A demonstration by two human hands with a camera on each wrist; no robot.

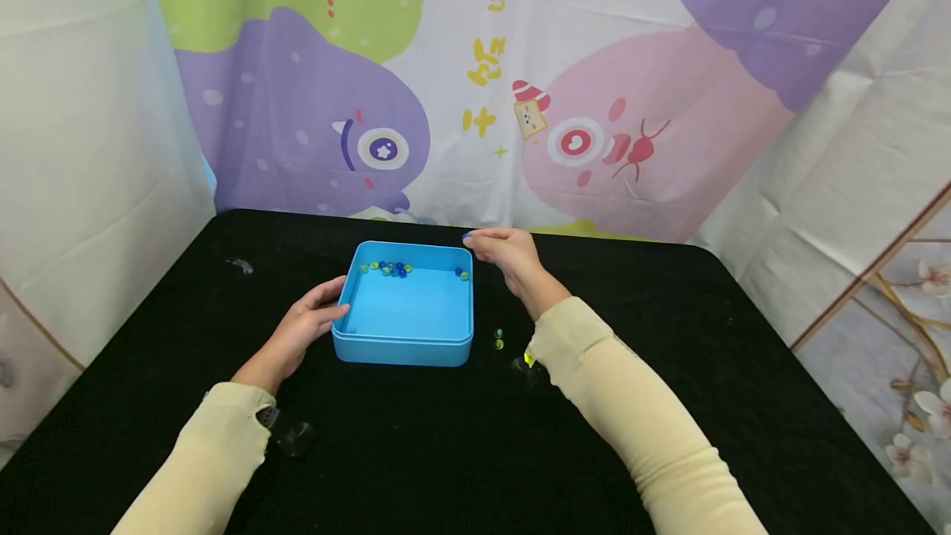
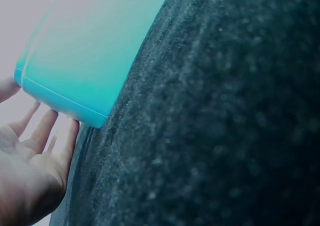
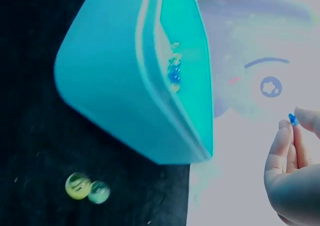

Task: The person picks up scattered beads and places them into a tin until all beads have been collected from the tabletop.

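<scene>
A square light-blue plastic box stands on the black table. Inside, along its back wall, lie several blue and yellow-green marbles, with 3 marbles in the back right corner. My left hand rests against the box's left side; its fairly straight fingers touch the outer wall and the thumb lies at the rim. Between thumb and fingertips, my right hand pinches a small blue marble, raised beside the box's back right corner.
On the cloth right of the box lie a yellow marble and a green marble, nearly touching. A small clear scrap is at the table's back left. A cartoon curtain hangs behind the table.
</scene>
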